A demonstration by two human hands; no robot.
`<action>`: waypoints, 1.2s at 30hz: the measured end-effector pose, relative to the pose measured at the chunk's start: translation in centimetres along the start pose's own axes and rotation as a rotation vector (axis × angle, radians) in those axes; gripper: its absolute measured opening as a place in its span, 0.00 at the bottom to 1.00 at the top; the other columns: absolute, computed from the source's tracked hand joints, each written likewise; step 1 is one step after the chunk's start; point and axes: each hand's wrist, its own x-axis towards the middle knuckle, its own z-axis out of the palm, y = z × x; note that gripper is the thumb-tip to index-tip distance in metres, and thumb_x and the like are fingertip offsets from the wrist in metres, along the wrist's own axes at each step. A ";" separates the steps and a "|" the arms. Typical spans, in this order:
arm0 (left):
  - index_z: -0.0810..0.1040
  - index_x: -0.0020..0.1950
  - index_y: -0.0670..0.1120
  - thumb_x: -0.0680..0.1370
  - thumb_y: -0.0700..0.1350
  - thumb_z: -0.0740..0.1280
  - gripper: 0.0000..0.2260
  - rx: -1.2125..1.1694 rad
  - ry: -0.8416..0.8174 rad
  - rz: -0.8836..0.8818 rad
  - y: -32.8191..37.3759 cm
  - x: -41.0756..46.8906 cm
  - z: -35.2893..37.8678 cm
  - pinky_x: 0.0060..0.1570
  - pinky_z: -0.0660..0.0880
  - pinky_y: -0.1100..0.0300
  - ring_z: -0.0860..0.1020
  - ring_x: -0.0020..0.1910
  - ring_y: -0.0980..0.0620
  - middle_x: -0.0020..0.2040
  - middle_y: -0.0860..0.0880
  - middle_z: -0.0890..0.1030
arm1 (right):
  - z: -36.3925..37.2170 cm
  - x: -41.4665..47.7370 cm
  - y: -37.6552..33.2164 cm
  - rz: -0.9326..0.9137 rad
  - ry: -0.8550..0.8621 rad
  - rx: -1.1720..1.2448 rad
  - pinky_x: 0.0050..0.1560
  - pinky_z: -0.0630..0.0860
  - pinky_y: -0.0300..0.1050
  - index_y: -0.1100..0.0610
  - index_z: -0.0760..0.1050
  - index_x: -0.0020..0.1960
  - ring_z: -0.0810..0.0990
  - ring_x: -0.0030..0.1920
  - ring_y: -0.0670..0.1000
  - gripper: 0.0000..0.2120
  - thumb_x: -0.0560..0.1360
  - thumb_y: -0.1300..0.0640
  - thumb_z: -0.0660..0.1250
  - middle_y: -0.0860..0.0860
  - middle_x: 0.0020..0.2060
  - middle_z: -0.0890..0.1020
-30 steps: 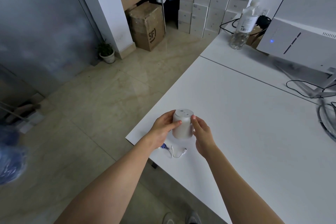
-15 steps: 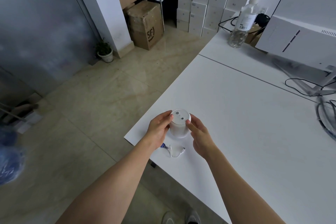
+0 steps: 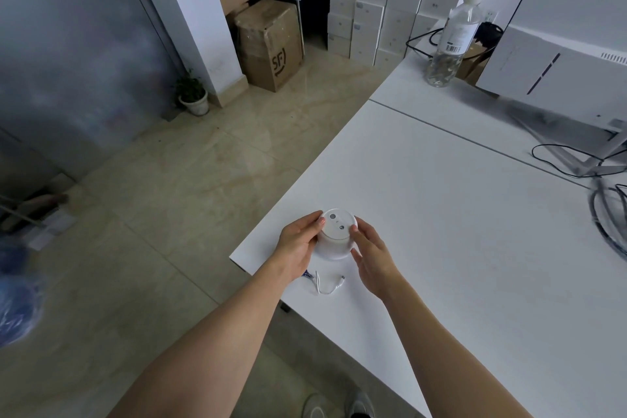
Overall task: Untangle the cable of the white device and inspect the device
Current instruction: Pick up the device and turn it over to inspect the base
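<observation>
The white device [image 3: 336, 235], a small round cylinder with a flat top showing two dark dots, stands near the white table's [image 3: 458, 248] front-left corner. My left hand [image 3: 298, 244] grips its left side, thumb on the top rim. My right hand [image 3: 369, 254] holds its right side with fingertips on the rim. A short white cable [image 3: 327, 285] lies loose in a curve on the table just in front of the device, one end with a blue plug partly hidden under my left wrist.
A clear water bottle [image 3: 453, 41] and a white monitor [image 3: 556, 68] stand at the back right, with dark cables [image 3: 610, 214] at the right edge. Cardboard boxes [image 3: 269, 44], stacked white boxes [image 3: 380, 7] and a small potted plant [image 3: 193, 95] are on the floor beyond the table.
The device has tilted toward me and come lower, so its flat top now faces up at the camera. Both hands stayed on its sides; the cable has not moved.
</observation>
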 end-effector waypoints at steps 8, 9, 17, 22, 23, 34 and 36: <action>0.73 0.65 0.33 0.78 0.37 0.62 0.16 -0.010 0.035 -0.017 -0.6 0.2 -0.4 0.62 0.73 0.57 0.76 0.62 0.44 0.62 0.38 0.78 | 0.0 0.3 0.3 0.028 0.016 0.002 0.52 0.70 0.38 0.53 0.72 0.61 0.76 0.56 0.44 0.12 0.79 0.57 0.59 0.47 0.55 0.79; 0.73 0.65 0.33 0.78 0.37 0.62 0.16 -0.011 0.029 -0.014 -0.6 0.2 -0.3 0.61 0.73 0.58 0.77 0.61 0.44 0.62 0.38 0.78 | 0.0 0.3 0.4 0.029 0.014 0.006 0.51 0.70 0.38 0.53 0.72 0.61 0.76 0.55 0.43 0.11 0.79 0.57 0.59 0.47 0.55 0.79; 0.74 0.63 0.34 0.78 0.37 0.62 0.14 -0.012 0.012 -0.012 -0.6 -0.4 -0.2 0.52 0.76 0.64 0.79 0.55 0.48 0.57 0.41 0.79 | 0.1 0.1 0.5 0.044 0.015 0.021 0.48 0.70 0.37 0.52 0.72 0.59 0.76 0.53 0.40 0.10 0.80 0.57 0.58 0.47 0.55 0.79; 0.74 0.63 0.35 0.78 0.37 0.61 0.14 -0.011 0.011 -0.010 -0.5 -0.5 0.0 0.53 0.76 0.63 0.79 0.54 0.48 0.55 0.42 0.80 | 0.1 0.2 0.5 0.052 0.020 0.031 0.48 0.70 0.37 0.53 0.71 0.63 0.76 0.54 0.42 0.12 0.80 0.57 0.57 0.47 0.54 0.79; 0.74 0.63 0.35 0.78 0.37 0.62 0.14 -0.005 0.013 -0.010 -0.5 -0.5 0.0 0.52 0.76 0.64 0.79 0.53 0.49 0.54 0.43 0.80 | 0.1 0.1 0.4 0.052 0.017 0.029 0.48 0.70 0.37 0.53 0.71 0.62 0.76 0.54 0.42 0.12 0.80 0.57 0.57 0.46 0.54 0.79; 0.74 0.63 0.35 0.78 0.37 0.62 0.14 -0.018 0.044 -0.015 -0.7 -0.4 0.0 0.57 0.74 0.60 0.77 0.59 0.45 0.58 0.40 0.79 | 0.1 0.3 0.5 0.062 0.025 -0.006 0.59 0.66 0.38 0.51 0.70 0.64 0.74 0.59 0.45 0.14 0.80 0.57 0.57 0.44 0.54 0.78; 0.73 0.64 0.35 0.78 0.37 0.63 0.15 -0.013 0.061 -0.025 -0.7 -0.2 0.0 0.61 0.72 0.56 0.76 0.61 0.44 0.61 0.39 0.78 | -0.1 0.4 0.5 0.074 0.033 -0.015 0.65 0.61 0.41 0.52 0.66 0.71 0.69 0.66 0.47 0.19 0.80 0.56 0.58 0.45 0.60 0.76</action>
